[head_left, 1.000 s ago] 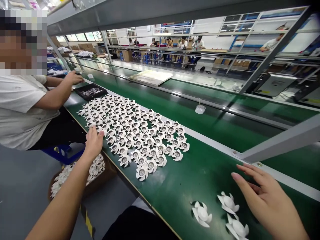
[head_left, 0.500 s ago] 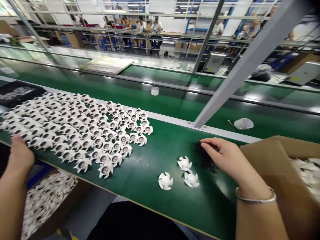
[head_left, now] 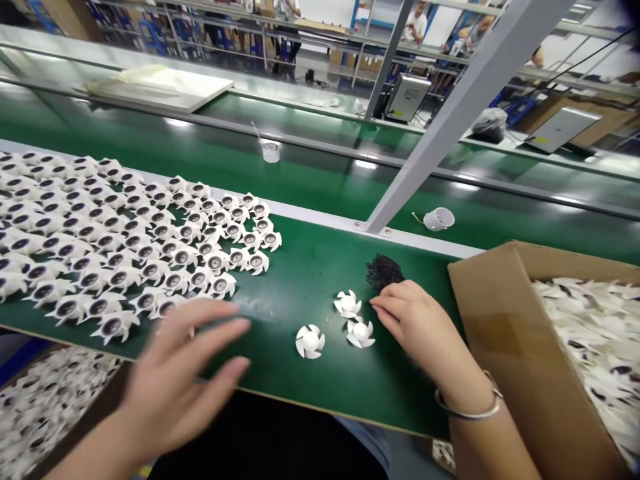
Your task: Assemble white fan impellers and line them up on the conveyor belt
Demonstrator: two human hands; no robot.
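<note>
Rows of white fans [head_left: 150, 247] pack the belt, and there's the left hand [head_left: 175, 380], open and empty, just below them! Right hand [head_left: 415, 330], loosely curled, holds nothing, right beside two loose fans [head_left: 361, 332].

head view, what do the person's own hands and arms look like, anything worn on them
The left hand and right hand are bare, no gloves, and no sleeves show on the forearms. A thin silver bangle circles the right wrist.
</note>
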